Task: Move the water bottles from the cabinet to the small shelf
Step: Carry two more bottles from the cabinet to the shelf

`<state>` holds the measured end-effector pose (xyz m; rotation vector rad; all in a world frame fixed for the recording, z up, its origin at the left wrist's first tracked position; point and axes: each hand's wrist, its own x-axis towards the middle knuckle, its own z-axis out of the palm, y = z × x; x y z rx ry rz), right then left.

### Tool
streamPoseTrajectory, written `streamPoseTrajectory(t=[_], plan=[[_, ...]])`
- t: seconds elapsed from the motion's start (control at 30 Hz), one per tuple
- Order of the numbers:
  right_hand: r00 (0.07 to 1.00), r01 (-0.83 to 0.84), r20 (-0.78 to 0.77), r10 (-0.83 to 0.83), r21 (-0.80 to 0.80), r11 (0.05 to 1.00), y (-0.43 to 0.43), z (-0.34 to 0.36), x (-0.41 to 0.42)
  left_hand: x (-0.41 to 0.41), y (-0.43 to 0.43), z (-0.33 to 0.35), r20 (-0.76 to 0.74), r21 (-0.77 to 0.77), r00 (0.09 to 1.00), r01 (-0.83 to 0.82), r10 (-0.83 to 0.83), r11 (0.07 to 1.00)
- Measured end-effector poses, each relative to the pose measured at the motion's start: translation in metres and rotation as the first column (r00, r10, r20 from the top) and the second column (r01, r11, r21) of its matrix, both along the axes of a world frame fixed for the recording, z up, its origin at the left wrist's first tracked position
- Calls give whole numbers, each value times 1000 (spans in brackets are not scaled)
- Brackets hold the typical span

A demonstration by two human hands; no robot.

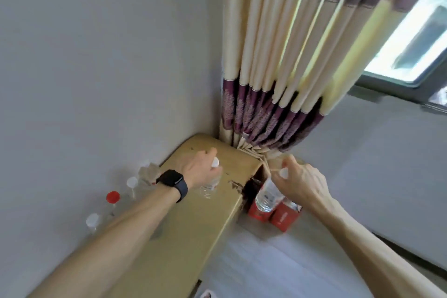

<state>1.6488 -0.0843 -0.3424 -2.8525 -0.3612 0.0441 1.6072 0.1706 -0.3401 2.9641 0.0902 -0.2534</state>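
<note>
Two clear water bottles are held, one per hand. The left hand (203, 170) is clamped round the neck of the left bottle (208, 187) over the tan top (193, 237); whether the base rests on it cannot be told. The right hand (302, 182) is closed round the neck of the right bottle (267, 197), which hangs tilted just past the tan top's end, above two red boxes (281, 219).

Risks: only the necks are gripped, so a bottle could swing or slip, the tilted right one most likely. The red boxes could be knocked, or the curtain (278, 55) folds bunched just beside could be snagged. More bottles (113, 197) stand in the gap by the wall, near the left forearm, and could be toppled by it.

Hard to make out: the frame is blurred, fill levels are unclear, and fingertips are partly hidden. Which piece is the cabinet or the small shelf cannot be told. The dark opening under the tan top's end is unreadable.
</note>
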Motion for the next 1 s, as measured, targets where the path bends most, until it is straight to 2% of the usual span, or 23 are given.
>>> streamPoseTrajectory(t=[0.1, 0.2, 0.3, 0.37, 0.47, 0.53, 0.6, 0.7, 0.83, 1.0], plan=[[983, 158, 80, -163, 71, 985, -67, 32, -26, 8, -51, 32, 165, -10, 974, 156, -153, 988], [938, 283, 161, -307, 156, 946, -136, 59, -68, 8, -122, 55, 264, -167, 941, 259, -210, 951], [863, 395, 235, -446, 234, 888, -204, 83, -121, -5, -202, 81, 343, -340, 915, 332, -213, 880], [811, 458, 264, -522, 268, 847, -246, 98, -163, -19, -254, 94, 383, -399, 891, 397, -243, 826], [721, 578, 257, -644, 291, 762, -315, 115, -239, -56, -342, 106, 402, -481, 855, 502, -328, 719], [615, 688, 249, -748, 294, 664, -367, 117, -309, -96, -415, 106, 384, -543, 826, 564, -413, 622], [562, 739, 229, -795, 292, 607, -395, 112, -355, -124, -458, 100, 345, -624, 836, 544, -427, 561], [410, 847, 184, -893, 286, 447, -448, 115, -455, -185, -551, 91, 273, -684, 787, 563, -553, 464], [185, 933, 166, -969, 279, 226, -504, 136, -577, -272, -667, 108, 285, -650, 589, 699, -756, 299], [-102, 948, 235, -967, 319, -23, -544, 166, -686, -371, -784, 149, 349, -640, 345, 767, -871, 47]])
